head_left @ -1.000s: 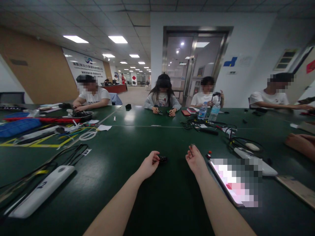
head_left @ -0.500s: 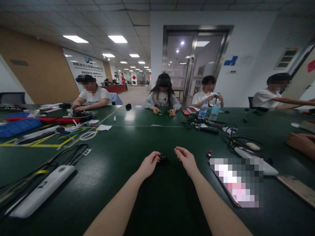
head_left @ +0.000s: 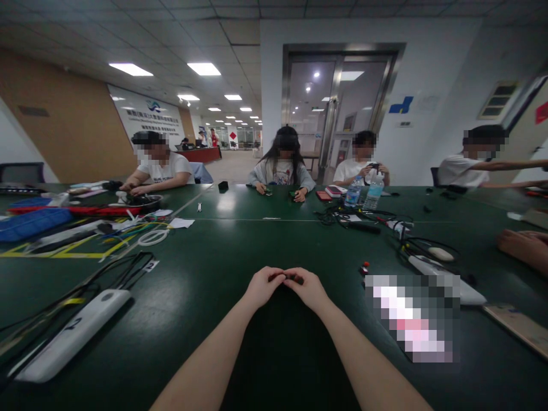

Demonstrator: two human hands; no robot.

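Observation:
My left hand [head_left: 264, 287] and my right hand [head_left: 309, 290] meet at the fingertips above the green table [head_left: 205, 319]. Between the pinched fingers sits a small dark object [head_left: 295, 279], mostly covered, its kind too small to tell. My left fingers are closed on it. The right thumb and fingers press together against its other side, and whatever they pinch is hidden. A small red-topped item [head_left: 365, 266] stands on the table to the right of my hands.
A white power strip [head_left: 77, 334] with black cables lies at left, another [head_left: 447, 279] at right. Nearer right is a phone with a blurred screen [head_left: 413, 319]. Water bottles [head_left: 374, 193] stand farther back. Several people sit around the table; a co-worker's hand [head_left: 524, 249] is at the right edge.
My right hand has moved left, carrying a small pale piece, and now meets my left hand at the dark object. The piece is now hidden.

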